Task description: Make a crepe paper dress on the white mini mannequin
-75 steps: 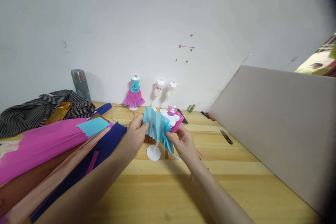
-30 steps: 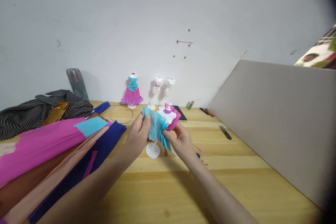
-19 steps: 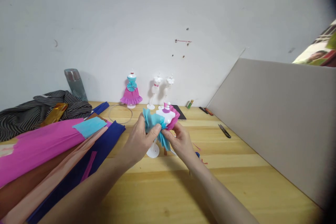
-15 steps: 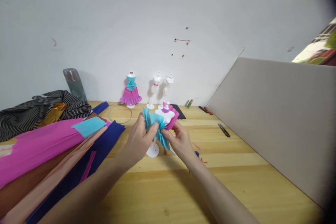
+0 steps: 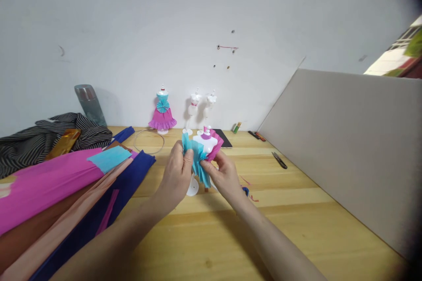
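Note:
A small white mannequin (image 5: 205,141) with a purple neck band stands tilted in the middle of the table between my hands. Light blue crepe paper (image 5: 197,158) wraps its left and front, and pink crepe paper (image 5: 217,144) flares at its right. My left hand (image 5: 178,169) is closed, pinching the blue paper's left edge between thumb and fingers. With thumb and fingers together, my right hand (image 5: 222,173) grips the blue paper at the mannequin's right side. The mannequin's round base (image 5: 192,187) shows below; its lower body is hidden by paper and hands.
A dressed mannequin (image 5: 162,112) and two bare ones (image 5: 194,107) stand by the wall. Crepe paper sheets (image 5: 56,189), striped cloth (image 5: 72,129) and a tumbler (image 5: 90,104) lie or stand left. Thread snips (image 5: 279,160) lie right, beside a white panel (image 5: 343,140).
My left thumb has shifted left, off the front of the blue paper to its left edge. The right hand keeps its grip. The whole view has shifted slightly.

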Demonstrator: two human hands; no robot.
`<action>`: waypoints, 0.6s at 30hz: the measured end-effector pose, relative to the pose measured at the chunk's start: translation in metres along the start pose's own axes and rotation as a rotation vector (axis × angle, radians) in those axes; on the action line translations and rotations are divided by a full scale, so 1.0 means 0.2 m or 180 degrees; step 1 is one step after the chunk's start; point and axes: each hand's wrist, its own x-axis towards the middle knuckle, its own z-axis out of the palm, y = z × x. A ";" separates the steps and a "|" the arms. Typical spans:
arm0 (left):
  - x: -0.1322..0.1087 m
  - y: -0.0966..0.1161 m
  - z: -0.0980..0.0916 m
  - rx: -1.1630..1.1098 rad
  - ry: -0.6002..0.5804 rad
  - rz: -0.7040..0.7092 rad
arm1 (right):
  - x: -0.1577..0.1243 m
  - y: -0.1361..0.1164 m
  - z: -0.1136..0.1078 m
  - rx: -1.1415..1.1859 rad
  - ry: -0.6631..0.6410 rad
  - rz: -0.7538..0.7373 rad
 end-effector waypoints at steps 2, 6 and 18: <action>-0.01 -0.01 0.02 0.0156 0.0093 0.0102 | 0.00 0.00 0.00 0.0000 0.0014 -0.0006; -0.02 -0.04 0.05 0.0335 0.0163 0.0267 | 0.00 0.00 0.00 0.0035 0.0019 0.0015; -0.02 0.02 -0.02 0.0234 -0.0125 0.0251 | 0.01 0.02 -0.02 0.0131 -0.0064 0.0066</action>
